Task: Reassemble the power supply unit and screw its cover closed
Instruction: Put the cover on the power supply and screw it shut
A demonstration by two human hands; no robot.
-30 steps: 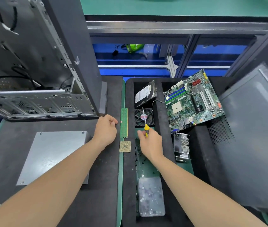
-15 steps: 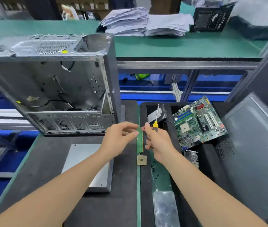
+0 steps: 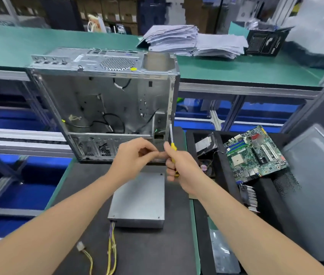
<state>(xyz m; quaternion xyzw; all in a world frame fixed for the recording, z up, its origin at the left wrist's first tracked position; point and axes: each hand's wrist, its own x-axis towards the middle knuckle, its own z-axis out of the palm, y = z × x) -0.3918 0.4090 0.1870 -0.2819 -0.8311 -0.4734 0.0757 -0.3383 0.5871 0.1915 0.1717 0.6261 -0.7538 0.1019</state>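
1. The right hand (image 3: pixel 185 171) is gripping a yellow-handled screwdriver (image 3: pixel 173 146) in a closed fist, and the silver shaft is pointing up past the thumb.
2. The left hand (image 3: pixel 135 157) is hovering just beside it with its fingers curled. Its thumb and forefinger are pinching together right at the right thumb, and whether anything small is sitting between them cannot be told.
3. The flat grey metal power supply unit (image 3: pixel 141 201) is lying on the dark work mat (image 3: pixel 157 255) directly below both hands. Its cover is facing up, and neither hand is touching it.
4. A bundle of yellow and purple wires (image 3: pixel 111 245) is trailing from the unit's near edge across the mat.
5. An open silver computer case (image 3: pixel 107 100) is standing at the far end of the mat, behind the hands, with black cables hanging inside.
6. To the right, a black foam tray (image 3: pixel 226 187) is holding a green motherboard (image 3: pixel 254 153), which is leaning tilted. It is also holding a silver hard drive (image 3: pixel 205 144), a small black fan (image 3: pixel 206 167) and a finned metal heatsink (image 3: pixel 249 197).
7. A grey case side panel (image 3: pixel 315 185) is leaning at the far right.
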